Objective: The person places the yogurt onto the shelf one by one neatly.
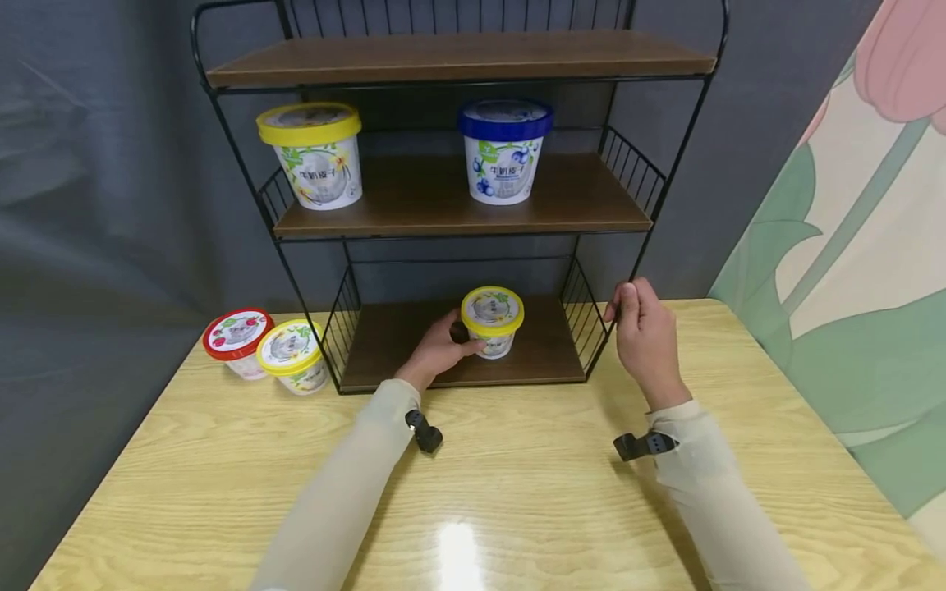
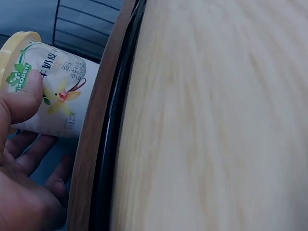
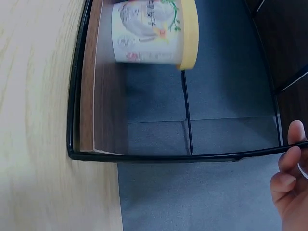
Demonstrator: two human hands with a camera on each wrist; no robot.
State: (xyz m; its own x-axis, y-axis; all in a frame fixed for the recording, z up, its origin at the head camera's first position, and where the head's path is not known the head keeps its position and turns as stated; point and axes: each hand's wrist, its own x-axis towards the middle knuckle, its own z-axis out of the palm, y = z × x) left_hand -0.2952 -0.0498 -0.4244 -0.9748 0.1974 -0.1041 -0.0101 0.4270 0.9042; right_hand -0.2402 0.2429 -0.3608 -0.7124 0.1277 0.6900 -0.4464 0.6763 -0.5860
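On the bottom board of a black wire rack [image 1: 461,383] stands a yellow-lidded tub [image 1: 493,322]. My left hand [image 1: 436,353] is at its left side, the thumb across the front; in the left wrist view the thumb lies on the tub [image 2: 62,91] and the other fingers of the hand [image 2: 29,178] are behind and below it. At the rack's right front upright, my right hand [image 1: 646,341] pinches the black wire, and the right wrist view shows the fingers of that hand [image 3: 293,180] around it. The tub [image 3: 154,33] stands apart from that hand.
The middle board [image 1: 414,215] holds a yellow-lidded tub [image 1: 321,168] and a blue-lidded tub [image 1: 505,168]. On the table [image 1: 517,492], left of the rack, are a red-lidded tub [image 1: 238,335] and another yellow-lidded one [image 1: 291,353]. A dark cloth [image 1: 96,164] hangs behind.
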